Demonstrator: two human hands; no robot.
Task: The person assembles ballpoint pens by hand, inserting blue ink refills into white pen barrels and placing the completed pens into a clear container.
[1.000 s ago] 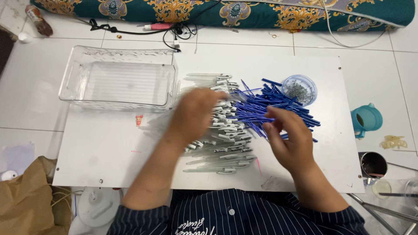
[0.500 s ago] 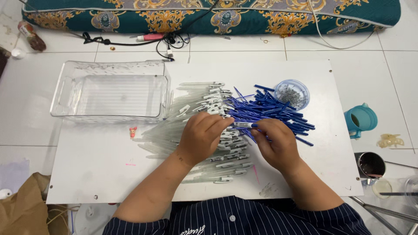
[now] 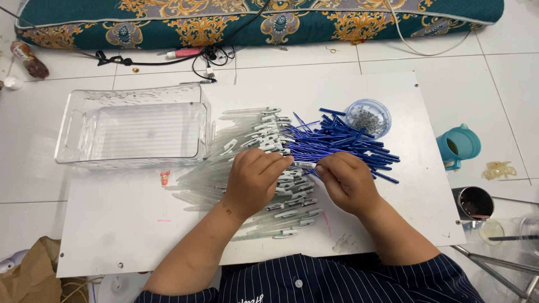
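Observation:
My left hand (image 3: 254,178) and my right hand (image 3: 347,180) meet over the middle of a white board (image 3: 112,224). Between their fingertips they hold one clear pen barrel (image 3: 303,165), lying level. Under the left hand spreads a heap of clear pen barrels with white clips (image 3: 236,151). A pile of thin blue refills (image 3: 342,143) lies just beyond the right hand. A small round clear cup of tiny metal parts (image 3: 368,118) stands behind the refills.
An empty clear plastic bin (image 3: 135,132) stands at the board's left rear. A teal cup (image 3: 457,147), a dark metal cup (image 3: 475,203) and a yellowish hair clip (image 3: 498,169) sit on the tiled floor to the right. A patterned cushion (image 3: 252,19) and cables (image 3: 168,56) lie behind.
Both hands came together from the piles toward the board's middle. They now pinch a single pen barrel between them. The view has shifted slightly downward.

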